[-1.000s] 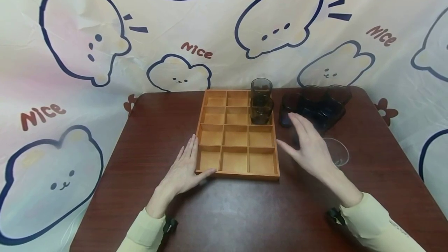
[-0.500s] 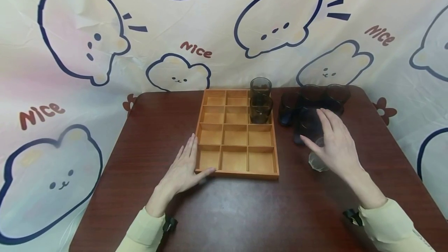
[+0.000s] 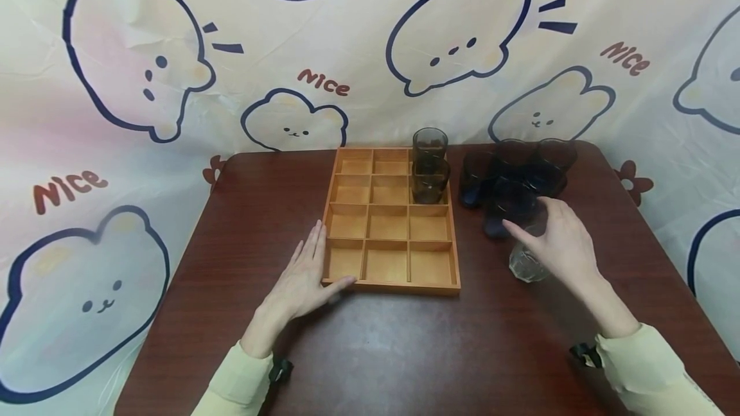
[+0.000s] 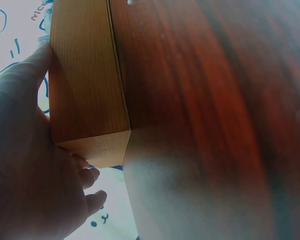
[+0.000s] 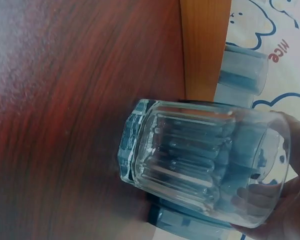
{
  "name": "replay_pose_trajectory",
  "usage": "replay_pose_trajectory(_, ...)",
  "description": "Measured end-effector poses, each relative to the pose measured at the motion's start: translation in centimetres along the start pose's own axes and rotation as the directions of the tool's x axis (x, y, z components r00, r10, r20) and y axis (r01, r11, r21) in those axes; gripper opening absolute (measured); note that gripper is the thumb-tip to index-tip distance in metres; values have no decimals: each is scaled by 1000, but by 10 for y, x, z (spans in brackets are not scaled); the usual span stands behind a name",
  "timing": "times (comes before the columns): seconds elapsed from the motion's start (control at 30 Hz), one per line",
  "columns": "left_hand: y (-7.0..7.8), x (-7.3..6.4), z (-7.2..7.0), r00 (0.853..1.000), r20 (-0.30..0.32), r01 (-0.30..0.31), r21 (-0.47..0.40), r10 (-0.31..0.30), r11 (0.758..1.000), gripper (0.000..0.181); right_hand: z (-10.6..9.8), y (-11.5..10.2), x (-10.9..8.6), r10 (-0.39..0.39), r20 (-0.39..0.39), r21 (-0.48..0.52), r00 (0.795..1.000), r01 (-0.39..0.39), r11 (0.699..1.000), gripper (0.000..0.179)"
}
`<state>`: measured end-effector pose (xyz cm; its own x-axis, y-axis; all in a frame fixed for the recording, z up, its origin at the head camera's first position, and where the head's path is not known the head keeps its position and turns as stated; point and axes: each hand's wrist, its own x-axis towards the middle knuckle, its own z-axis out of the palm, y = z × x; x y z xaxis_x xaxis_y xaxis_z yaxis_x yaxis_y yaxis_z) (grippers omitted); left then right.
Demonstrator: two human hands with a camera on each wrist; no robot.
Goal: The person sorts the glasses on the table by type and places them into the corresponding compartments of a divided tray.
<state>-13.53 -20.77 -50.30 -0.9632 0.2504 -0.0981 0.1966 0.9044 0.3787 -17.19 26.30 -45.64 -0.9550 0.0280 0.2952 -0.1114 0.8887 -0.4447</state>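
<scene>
A wooden tray [image 3: 389, 255] with square compartments lies on the table. Two dark tinted glasses [image 3: 430, 183] stand in its far right compartments. My left hand [image 3: 297, 281] rests against its near left corner, fingers straight along the side and thumb along the front edge. To the tray's right, my right hand [image 3: 563, 239] holds a clear glass [image 3: 525, 265] near the rim. In the right wrist view the clear glass [image 5: 185, 160] has a thick faceted base and ribbed wall, and fingers [image 5: 262, 197] curl by its rim, partly seen through it.
Several dark blue-tinted glasses [image 3: 509, 175] stand close together at the back right, just beyond the clear glass. The brown table [image 3: 370, 352] meets a cartoon-printed curtain [image 3: 370, 37] behind and at both sides.
My right hand has moved right, away from the tray side, to the clear glass, and its fingers have closed in near the rim. The left hand has stayed at the tray corner.
</scene>
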Motion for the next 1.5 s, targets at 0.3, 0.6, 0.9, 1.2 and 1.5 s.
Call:
replay_pose_trajectory(0.3, -1, -1, 1, 1000, -5, -8, 0, 8, 1000, 125, -8, 14, 20, 77, 281, 118, 957, -114, 986, 94)
replay_pose_trajectory(0.6, -1, -1, 0, 999, -21, -27, -2, 27, 1000, 124, -19, 20, 43, 54, 534, 185, 844, -179, 966, 100)
replay_pose_trajectory(0.9, -1, -1, 1, 999, -20, -30, 0, 30, 1000, 124, -13, 28, 54, -9, 649, 274, 761, -222, 936, 99)
replay_pose_trajectory(1.2, -1, -2, 0, 999, -24, -28, -6, 27, 1000, 124, -7, 35, 67, -31, 752, 306, 658, -308, 901, 102)
replay_pose_trajectory(1.5, -2, -1, 0, 999, -24, -28, -10, 28, 1000, 125, 0, 35, 73, -53, 735, 361, 676, -324, 874, 97)
